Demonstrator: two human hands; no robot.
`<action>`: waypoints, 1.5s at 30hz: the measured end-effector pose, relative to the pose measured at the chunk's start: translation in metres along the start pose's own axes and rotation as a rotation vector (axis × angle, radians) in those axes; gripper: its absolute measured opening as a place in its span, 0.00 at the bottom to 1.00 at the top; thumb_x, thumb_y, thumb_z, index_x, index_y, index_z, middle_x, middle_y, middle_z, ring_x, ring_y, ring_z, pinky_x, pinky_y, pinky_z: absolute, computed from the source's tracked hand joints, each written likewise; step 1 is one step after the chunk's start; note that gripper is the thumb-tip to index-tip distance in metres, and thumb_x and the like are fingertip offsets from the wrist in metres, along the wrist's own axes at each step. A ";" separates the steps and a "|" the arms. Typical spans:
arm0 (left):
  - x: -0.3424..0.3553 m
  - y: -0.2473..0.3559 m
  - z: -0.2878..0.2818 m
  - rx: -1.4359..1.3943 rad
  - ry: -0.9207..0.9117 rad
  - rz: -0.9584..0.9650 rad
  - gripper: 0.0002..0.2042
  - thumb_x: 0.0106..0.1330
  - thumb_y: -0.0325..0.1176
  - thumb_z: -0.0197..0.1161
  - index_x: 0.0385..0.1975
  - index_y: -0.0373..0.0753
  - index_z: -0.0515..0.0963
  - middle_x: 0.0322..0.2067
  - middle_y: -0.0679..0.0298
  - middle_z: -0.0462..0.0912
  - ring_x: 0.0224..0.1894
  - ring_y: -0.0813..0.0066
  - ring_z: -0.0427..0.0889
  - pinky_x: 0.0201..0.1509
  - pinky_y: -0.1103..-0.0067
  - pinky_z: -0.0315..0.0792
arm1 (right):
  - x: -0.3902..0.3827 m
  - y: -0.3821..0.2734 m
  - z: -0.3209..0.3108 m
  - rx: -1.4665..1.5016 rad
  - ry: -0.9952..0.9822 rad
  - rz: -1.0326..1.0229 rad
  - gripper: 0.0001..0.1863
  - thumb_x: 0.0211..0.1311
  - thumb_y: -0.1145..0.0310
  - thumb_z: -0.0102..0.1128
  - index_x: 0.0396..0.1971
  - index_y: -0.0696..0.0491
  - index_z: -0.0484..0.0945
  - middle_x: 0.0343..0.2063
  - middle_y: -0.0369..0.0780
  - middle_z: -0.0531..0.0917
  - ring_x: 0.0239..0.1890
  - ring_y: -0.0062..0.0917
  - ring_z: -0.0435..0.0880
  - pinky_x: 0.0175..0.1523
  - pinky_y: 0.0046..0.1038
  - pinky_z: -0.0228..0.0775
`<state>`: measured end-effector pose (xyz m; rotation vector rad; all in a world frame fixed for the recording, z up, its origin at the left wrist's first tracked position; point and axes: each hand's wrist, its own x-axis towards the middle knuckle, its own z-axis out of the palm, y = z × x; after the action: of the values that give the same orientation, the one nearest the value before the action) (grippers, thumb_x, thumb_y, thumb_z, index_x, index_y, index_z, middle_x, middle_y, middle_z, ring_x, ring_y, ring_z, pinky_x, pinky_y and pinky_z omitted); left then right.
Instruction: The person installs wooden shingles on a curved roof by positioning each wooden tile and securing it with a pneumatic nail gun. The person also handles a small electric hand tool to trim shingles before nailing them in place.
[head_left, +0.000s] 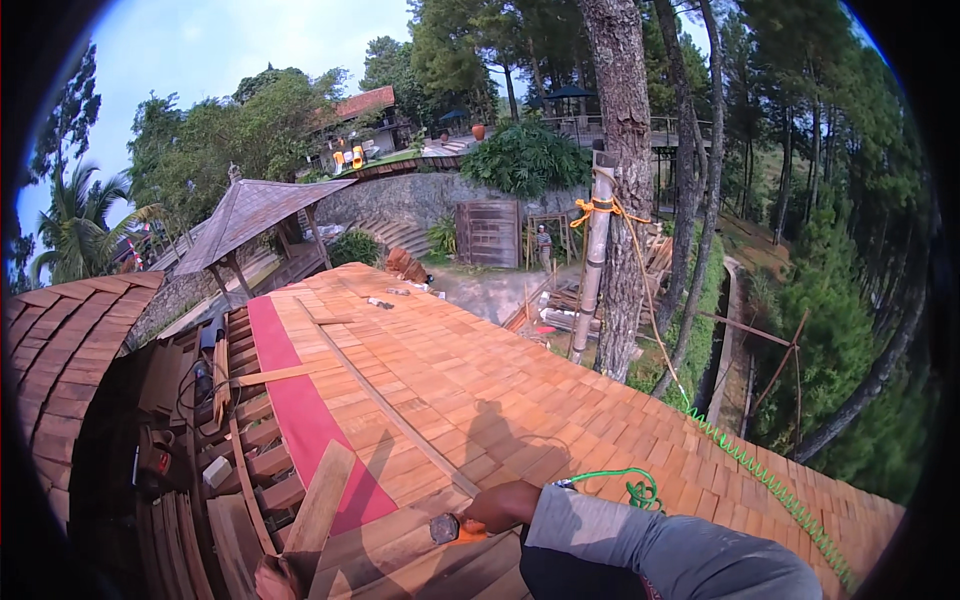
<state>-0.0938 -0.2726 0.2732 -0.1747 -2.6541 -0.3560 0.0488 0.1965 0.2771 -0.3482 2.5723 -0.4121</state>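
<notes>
Our right hand [497, 507] grips a likely head-heavy hammer [444, 528], best held low; our left hand [275, 579] seems closed on a stiff-looking board [322, 496].

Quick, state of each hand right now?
Left hand: at the wooden plank's lower end; grip cannot be told.
Right hand: closed, holding a hammer.
</notes>
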 end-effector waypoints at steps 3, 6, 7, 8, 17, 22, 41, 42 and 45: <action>-0.001 0.001 -0.002 0.002 0.006 -0.002 0.18 0.73 0.48 0.61 0.32 0.39 0.85 0.28 0.47 0.87 0.32 0.40 0.87 0.36 0.53 0.79 | 0.006 0.003 0.005 0.060 0.041 0.017 0.17 0.74 0.59 0.56 0.52 0.52 0.84 0.46 0.49 0.89 0.49 0.49 0.88 0.49 0.47 0.76; -0.004 -0.004 -0.005 0.001 0.015 -0.001 0.18 0.74 0.49 0.61 0.33 0.40 0.85 0.28 0.48 0.88 0.32 0.41 0.87 0.36 0.54 0.79 | 0.001 -0.003 0.000 0.062 0.024 0.035 0.16 0.72 0.60 0.57 0.51 0.52 0.84 0.46 0.49 0.89 0.48 0.49 0.88 0.48 0.47 0.75; -0.002 -0.003 -0.003 -0.012 0.044 0.009 0.18 0.74 0.49 0.61 0.34 0.40 0.86 0.28 0.48 0.88 0.32 0.41 0.88 0.36 0.54 0.79 | -0.004 -0.002 -0.003 0.020 -0.001 -0.010 0.16 0.72 0.60 0.57 0.50 0.52 0.85 0.46 0.49 0.89 0.49 0.48 0.88 0.48 0.47 0.75; -0.006 -0.020 0.004 -0.031 0.042 0.054 0.18 0.75 0.50 0.61 0.36 0.41 0.86 0.29 0.49 0.88 0.32 0.41 0.88 0.37 0.54 0.80 | -0.009 -0.002 0.004 -0.025 -0.025 -0.050 0.16 0.72 0.60 0.57 0.50 0.52 0.85 0.46 0.48 0.89 0.50 0.48 0.87 0.47 0.47 0.75; -0.015 -0.023 0.047 0.207 -0.089 -0.047 0.23 0.73 0.57 0.63 0.48 0.41 0.83 0.33 0.53 0.86 0.34 0.48 0.87 0.38 0.55 0.82 | 0.005 0.005 0.014 -0.004 -0.003 0.103 0.20 0.71 0.65 0.59 0.60 0.50 0.83 0.51 0.47 0.89 0.54 0.46 0.88 0.53 0.45 0.79; -0.009 0.037 -0.021 -0.020 -0.078 -0.080 0.15 0.71 0.44 0.61 0.37 0.37 0.85 0.39 0.45 0.89 0.45 0.41 0.88 0.49 0.52 0.80 | -0.018 -0.002 -0.013 0.057 0.005 0.030 0.26 0.64 0.70 0.62 0.63 0.49 0.78 0.47 0.49 0.90 0.49 0.50 0.89 0.52 0.48 0.79; -0.024 0.057 -0.023 0.095 -0.356 -0.037 0.26 0.71 0.50 0.63 0.28 0.25 0.82 0.27 0.37 0.84 0.35 0.40 0.89 0.38 0.55 0.75 | -0.033 -0.020 -0.017 -0.049 -0.052 0.175 0.18 0.61 0.76 0.65 0.52 0.53 0.87 0.48 0.46 0.90 0.49 0.46 0.90 0.49 0.45 0.83; -0.028 0.061 -0.027 0.092 -0.365 -0.031 0.26 0.71 0.50 0.63 0.28 0.25 0.82 0.27 0.37 0.84 0.35 0.40 0.89 0.38 0.55 0.75 | -0.034 -0.021 -0.012 -0.033 -0.074 0.181 0.19 0.61 0.76 0.65 0.52 0.53 0.87 0.48 0.46 0.90 0.49 0.46 0.90 0.49 0.44 0.83; -0.035 0.064 -0.035 0.062 -0.409 -0.076 0.26 0.72 0.51 0.64 0.30 0.27 0.83 0.29 0.39 0.85 0.35 0.38 0.86 0.40 0.55 0.75 | -0.036 -0.024 -0.006 -0.003 -0.036 0.185 0.19 0.61 0.75 0.65 0.53 0.53 0.87 0.48 0.46 0.90 0.49 0.46 0.90 0.50 0.44 0.83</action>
<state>-0.0363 -0.2227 0.3014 -0.1397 -3.0784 -0.2863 0.0794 0.1871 0.3067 -0.1159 2.5426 -0.3314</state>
